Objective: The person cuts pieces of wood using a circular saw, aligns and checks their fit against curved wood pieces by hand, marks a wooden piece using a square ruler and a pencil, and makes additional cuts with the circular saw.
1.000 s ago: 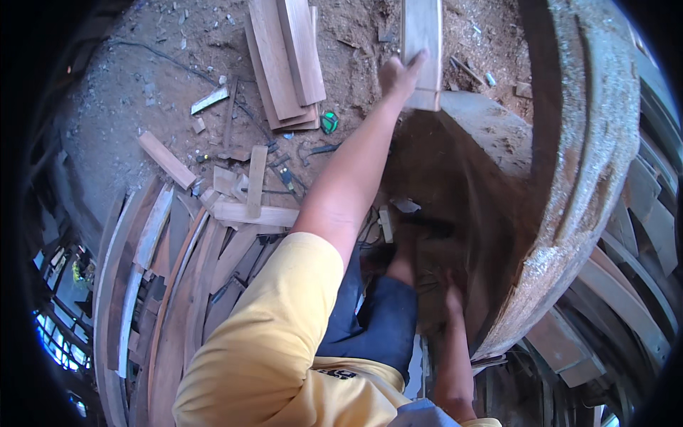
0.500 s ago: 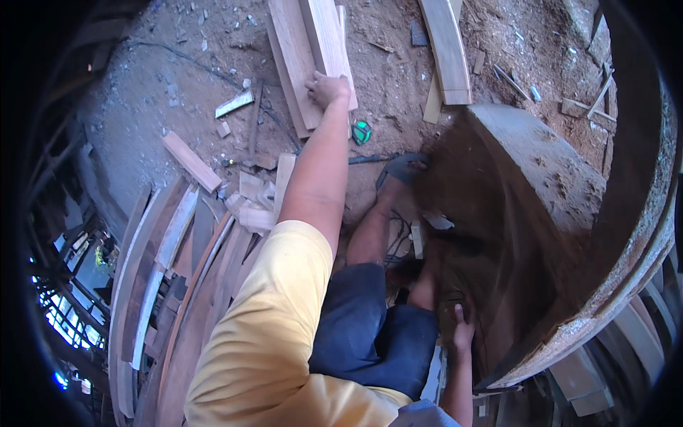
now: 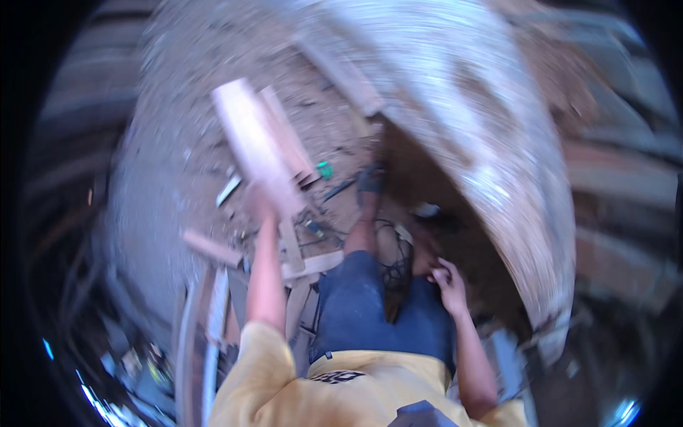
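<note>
A pale wooden plank (image 3: 250,139) slants up and away to the left, lifted over the dirt ground. My left hand (image 3: 262,201) grips it near its close end; motion blurs the fingers. Other planks (image 3: 288,135) lie just right of it, beside a small round green-and-black object (image 3: 325,169). My right hand (image 3: 449,286) is by my right knee, fingers apart and loosely bent, with nothing seen in it.
On the right stands a large curved wooden piece (image 3: 455,107), its dark hollow side facing my legs. A short wood block (image 3: 212,248), a board (image 3: 313,263) and loose cables (image 3: 395,263) lie close by. Long timbers (image 3: 217,320) are stacked at lower left.
My left hand has drawn the plank off the others, toward me and to the left. My right hand has come up from the curved piece's hollow side to my knee. The view has swung.
</note>
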`<state>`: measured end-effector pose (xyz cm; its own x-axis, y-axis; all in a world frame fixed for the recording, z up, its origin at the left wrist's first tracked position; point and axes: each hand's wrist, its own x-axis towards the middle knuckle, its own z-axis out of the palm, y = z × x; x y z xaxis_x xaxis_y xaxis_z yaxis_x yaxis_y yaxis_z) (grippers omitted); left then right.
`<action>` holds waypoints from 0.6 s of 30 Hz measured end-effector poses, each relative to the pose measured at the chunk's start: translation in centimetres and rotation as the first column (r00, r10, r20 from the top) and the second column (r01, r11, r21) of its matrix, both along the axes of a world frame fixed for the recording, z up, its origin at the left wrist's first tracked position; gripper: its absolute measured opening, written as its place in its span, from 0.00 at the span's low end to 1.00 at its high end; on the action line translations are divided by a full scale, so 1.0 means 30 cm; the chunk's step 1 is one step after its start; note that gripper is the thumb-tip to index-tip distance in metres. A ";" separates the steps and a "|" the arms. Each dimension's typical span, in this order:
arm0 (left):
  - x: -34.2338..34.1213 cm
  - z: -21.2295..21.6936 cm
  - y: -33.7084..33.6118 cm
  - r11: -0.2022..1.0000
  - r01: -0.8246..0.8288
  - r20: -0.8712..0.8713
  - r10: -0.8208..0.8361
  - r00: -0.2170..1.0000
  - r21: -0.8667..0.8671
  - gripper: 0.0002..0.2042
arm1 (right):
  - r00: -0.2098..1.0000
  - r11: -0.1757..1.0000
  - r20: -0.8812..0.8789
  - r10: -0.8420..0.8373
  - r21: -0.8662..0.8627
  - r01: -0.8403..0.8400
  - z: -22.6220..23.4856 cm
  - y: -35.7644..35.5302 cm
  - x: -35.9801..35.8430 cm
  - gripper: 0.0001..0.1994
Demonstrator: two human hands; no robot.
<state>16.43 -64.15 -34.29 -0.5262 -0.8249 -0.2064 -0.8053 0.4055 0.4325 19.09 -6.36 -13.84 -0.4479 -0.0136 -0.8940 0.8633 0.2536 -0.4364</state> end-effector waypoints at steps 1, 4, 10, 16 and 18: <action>0.052 0.051 0.116 0.978 0.206 0.114 -0.202 0.973 -0.028 0.16 | 0.997 0.994 0.010 -0.071 0.082 0.070 0.036 0.069 0.043 0.24; 0.050 0.437 0.156 0.955 0.295 -0.018 -0.296 0.955 -0.028 0.23 | 0.933 0.903 -0.043 -0.359 0.236 0.358 0.085 0.190 0.253 0.18; -0.120 1.144 0.288 0.923 0.382 0.031 -0.381 0.924 -0.038 0.29 | -0.090 -0.181 -0.400 -0.912 0.196 0.964 0.145 0.573 0.497 0.35; 0.025 1.311 0.505 0.929 0.349 -0.031 -0.355 0.934 -0.123 0.32 | -0.512 -0.484 -0.380 -0.770 -0.174 0.858 0.317 0.898 0.622 0.49; 0.060 1.344 0.555 0.907 0.391 -0.030 -0.400 0.916 -0.158 0.33 | -0.544 -0.431 -0.372 -0.753 -0.346 0.833 0.365 0.971 0.661 0.50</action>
<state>18.22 -47.51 6.03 -0.8233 -0.5648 -0.0575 -0.5399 0.7477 0.3867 38.92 22.77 -2.90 0.1424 0.7882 -0.5987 -0.3017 -0.5416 -0.7846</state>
